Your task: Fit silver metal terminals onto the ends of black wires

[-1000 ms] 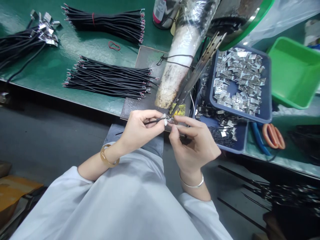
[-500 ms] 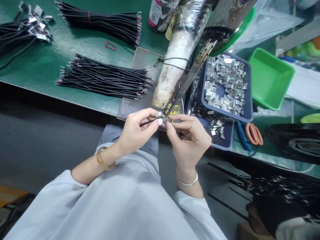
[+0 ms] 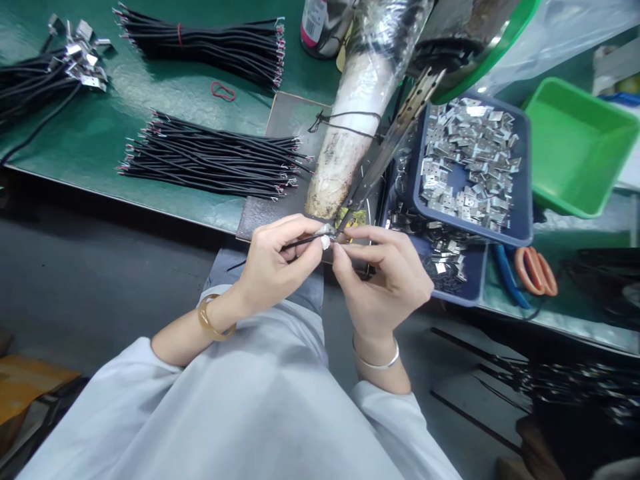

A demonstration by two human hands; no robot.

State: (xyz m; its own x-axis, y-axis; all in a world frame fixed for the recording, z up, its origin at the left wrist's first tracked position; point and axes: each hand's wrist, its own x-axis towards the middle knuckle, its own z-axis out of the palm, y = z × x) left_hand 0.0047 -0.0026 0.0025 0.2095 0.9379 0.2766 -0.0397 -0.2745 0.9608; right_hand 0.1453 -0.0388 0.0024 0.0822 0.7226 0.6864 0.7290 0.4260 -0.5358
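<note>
My left hand (image 3: 277,263) pinches a thin black wire (image 3: 296,245) near its stripped end, fingers closed. My right hand (image 3: 383,280) is closed in a pinch on a small metal clip (image 3: 331,232) at the wire's tip. Both hands meet just below the tip of a long wrapped tool (image 3: 357,113) that slants down over a dark plate (image 3: 287,123) at the table's front edge.
Black wire bundles (image 3: 213,157) lie on the green table (image 3: 110,143) to the left. A blue tray (image 3: 520,213) of metal clips stands to the right, a green bin (image 3: 575,150) beyond it. Orange-handled scissors (image 3: 535,270) lie near the front edge.
The hands stay pinched together at the tool's tip. The view has swung slightly; the hands' grip is unchanged.
</note>
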